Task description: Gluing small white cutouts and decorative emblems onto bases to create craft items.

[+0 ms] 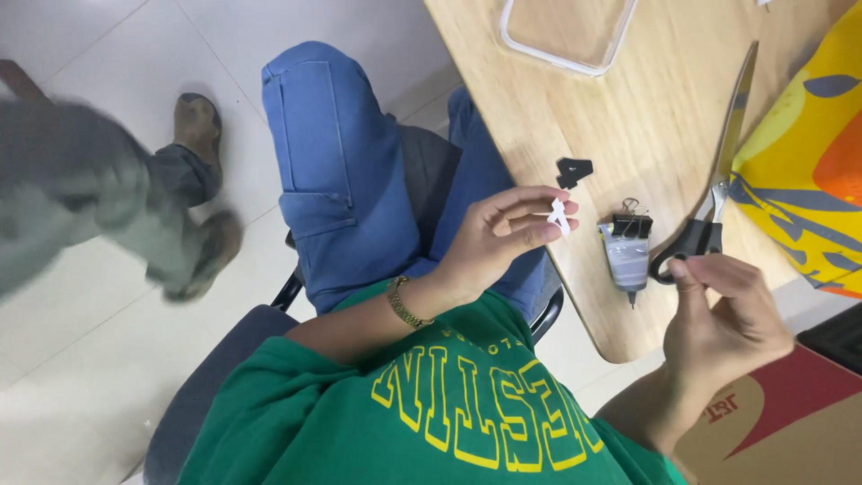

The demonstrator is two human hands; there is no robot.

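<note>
Head view: left hand (pixel 498 238) pinches a small white paper cutout (pixel 559 216) over the desk (pixel 646 135) edge.
Left fingers closed narrow on the cutout, just below a black cutout (pixel 574 171) on the desk. Glue tube with binder clip (pixel 628 251) lies beside scissors (pixel 718 180). Right hand (pixel 732 323) empty, fingers loosely curled near the scissor handles. Best to keep the pinch light, at the paper's edge.

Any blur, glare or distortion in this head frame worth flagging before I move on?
Head view: the other person's legs and sandals at left are smeared by motion blur; the left hand pinching a small white piece, the right hand and the scissors are sharp. Lighting is soft and even, with mild sheen on the wooden table. The table edge looks slightly bowed by the wide lens.
</note>
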